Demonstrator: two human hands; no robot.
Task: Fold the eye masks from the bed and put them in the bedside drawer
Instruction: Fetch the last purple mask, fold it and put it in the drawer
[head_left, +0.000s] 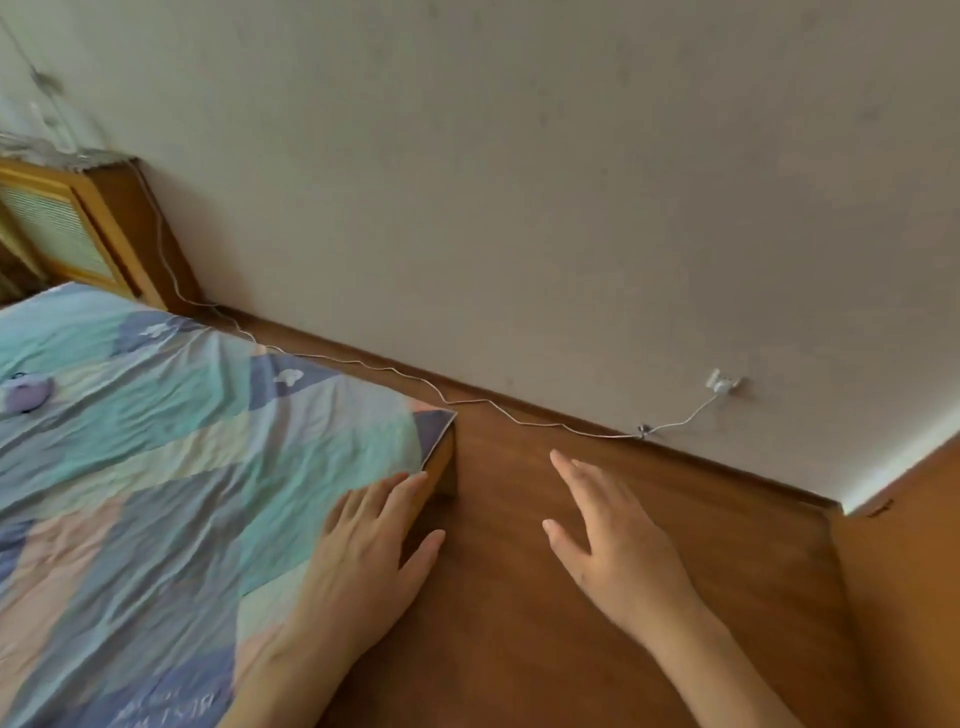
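Wooden-framed bed (441, 467) is occupying the left half of the frame, covered by a rumpled patchwork sheet of teal, blue and pink cotton (171, 467). A small lilac eye mask (26, 393) is lying on the sheet at the far left edge. Brown wood-plank floor (597, 623) is filling the lower centre; a thin white cable (415, 376) is trailing across it along the wall.

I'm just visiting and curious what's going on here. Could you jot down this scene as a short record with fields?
place: bedroom, beside a bed with a patchwork cover
left hand: open, fingers spread, at the bed corner, holding nothing
right hand: open, over the wooden floor, holding nothing
eye mask: purple, lying on the bed far from both hands
bedside cabinet: at the wall beyond the bed
cable: white, running along the floor to a wall plug
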